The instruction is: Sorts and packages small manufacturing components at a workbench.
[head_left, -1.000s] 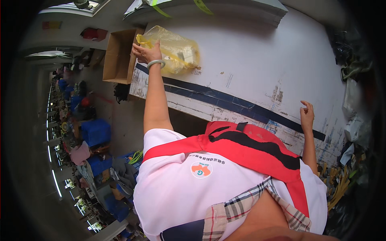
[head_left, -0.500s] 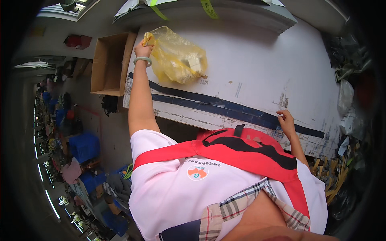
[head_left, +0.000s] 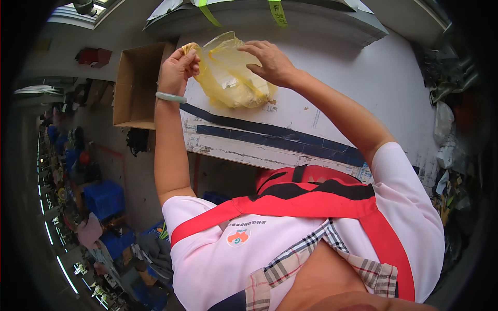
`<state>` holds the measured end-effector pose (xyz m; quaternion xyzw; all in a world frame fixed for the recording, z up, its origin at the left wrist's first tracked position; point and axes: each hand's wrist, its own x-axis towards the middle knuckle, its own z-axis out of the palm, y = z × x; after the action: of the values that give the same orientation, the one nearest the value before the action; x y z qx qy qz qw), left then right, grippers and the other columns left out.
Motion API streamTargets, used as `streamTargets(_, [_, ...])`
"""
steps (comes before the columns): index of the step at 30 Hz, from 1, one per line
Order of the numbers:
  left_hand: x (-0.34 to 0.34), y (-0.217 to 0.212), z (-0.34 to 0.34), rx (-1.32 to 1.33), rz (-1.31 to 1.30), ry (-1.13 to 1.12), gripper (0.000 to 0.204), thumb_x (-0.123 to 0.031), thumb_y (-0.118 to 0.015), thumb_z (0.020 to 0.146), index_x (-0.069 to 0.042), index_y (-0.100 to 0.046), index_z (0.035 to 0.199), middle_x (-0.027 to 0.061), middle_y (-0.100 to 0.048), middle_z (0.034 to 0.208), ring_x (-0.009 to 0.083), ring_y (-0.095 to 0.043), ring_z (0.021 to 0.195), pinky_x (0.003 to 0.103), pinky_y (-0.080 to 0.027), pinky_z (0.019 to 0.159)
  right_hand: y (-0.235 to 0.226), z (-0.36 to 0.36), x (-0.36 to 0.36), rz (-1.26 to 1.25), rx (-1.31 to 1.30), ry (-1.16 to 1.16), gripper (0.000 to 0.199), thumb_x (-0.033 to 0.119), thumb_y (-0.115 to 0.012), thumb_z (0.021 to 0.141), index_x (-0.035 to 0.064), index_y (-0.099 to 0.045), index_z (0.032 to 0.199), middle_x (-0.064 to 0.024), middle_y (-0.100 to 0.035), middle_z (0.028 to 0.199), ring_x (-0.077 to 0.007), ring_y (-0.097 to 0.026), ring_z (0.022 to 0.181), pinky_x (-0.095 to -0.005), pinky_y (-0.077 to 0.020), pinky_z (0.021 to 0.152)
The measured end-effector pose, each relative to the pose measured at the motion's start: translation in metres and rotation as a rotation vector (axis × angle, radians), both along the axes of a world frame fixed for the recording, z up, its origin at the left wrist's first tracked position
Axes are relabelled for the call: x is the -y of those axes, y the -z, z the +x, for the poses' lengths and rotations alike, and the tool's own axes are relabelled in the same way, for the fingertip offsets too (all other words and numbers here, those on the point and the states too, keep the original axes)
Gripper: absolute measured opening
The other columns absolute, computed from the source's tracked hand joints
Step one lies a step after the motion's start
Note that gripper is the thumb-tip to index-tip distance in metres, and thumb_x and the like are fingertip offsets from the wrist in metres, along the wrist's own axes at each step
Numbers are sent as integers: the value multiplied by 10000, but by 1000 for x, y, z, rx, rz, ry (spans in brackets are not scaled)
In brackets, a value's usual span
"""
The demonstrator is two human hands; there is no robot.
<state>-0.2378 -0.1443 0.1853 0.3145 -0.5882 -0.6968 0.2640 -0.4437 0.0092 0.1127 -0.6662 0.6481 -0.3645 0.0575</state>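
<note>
A thin, see-through yellow plastic bag (head_left: pixel 236 98) rests on the far left part of the white work table (head_left: pixel 332 98). Some pale items lie inside it, too blurred by the film to name. My left hand (head_left: pixel 178 70), with a pale bangle at its wrist, pinches the bag's upper left edge and holds it up. My right hand (head_left: pixel 272 63) reaches over the bag's right side, fingers spread and curved; whether its fingertips touch the film I cannot tell.
An open cardboard box (head_left: pixel 136 78) stands beside the table's left end. Long dark strips (head_left: pixel 280 142) run along the near edge. A tall grey stack (head_left: pixel 311 31) with yellow-green tapes fills the back. Plastic bags (head_left: pixel 444 122) and scraps crowd the right side.
My right hand has come from the table's near right edge up to the bag. My left hand has drawn slightly nearer, and the bag's mouth has spread wider.
</note>
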Motion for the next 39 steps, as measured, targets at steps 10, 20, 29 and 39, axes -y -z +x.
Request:
streamTargets(10, [-32, -12, 87, 458, -388, -81, 136, -72, -560, 919, 27, -653, 915, 18, -631, 722, 75, -593, 677, 215, -498, 651, 1, 10, 66, 629, 192, -189, 253, 273, -693, 808, 68, -686, 957, -55, -634, 746, -179, -570, 750, -295, -446, 766])
streamTargets(20, [-14, -33, 40, -340, -109, 211, 184, -145, -575, 920, -22, -682, 1006, 170, -632, 1143, 225, -632, 981, 321, -449, 921, -122, -62, -27, 305, 739, -268, 187, 207, -667, 879, 26, -656, 924, -3, -620, 793, -57, -539, 704, -194, -442, 638])
streamTargets(29, [-102, -64, -52, -458, -63, 576, 336, -190, -562, 910, -9, -575, 1193, 172, -631, 1092, 271, -605, 1034, 388, -411, 959, -159, -86, -119, 75, 603, -209, 230, 245, -667, 868, 23, -660, 925, -9, -639, 858, -92, -564, 783, -226, -457, 734])
streamTargets(39, [-257, 8, -189, 34, -189, 798, 215, -56, -658, 858, -14, -579, 1054, -2, -576, 878, 97, -556, 786, 231, -461, 670, -125, -104, -234, 5, 455, -53, 95, 110, -688, 811, 18, -671, 828, -55, -584, 824, -150, -566, 718, -288, -492, 686])
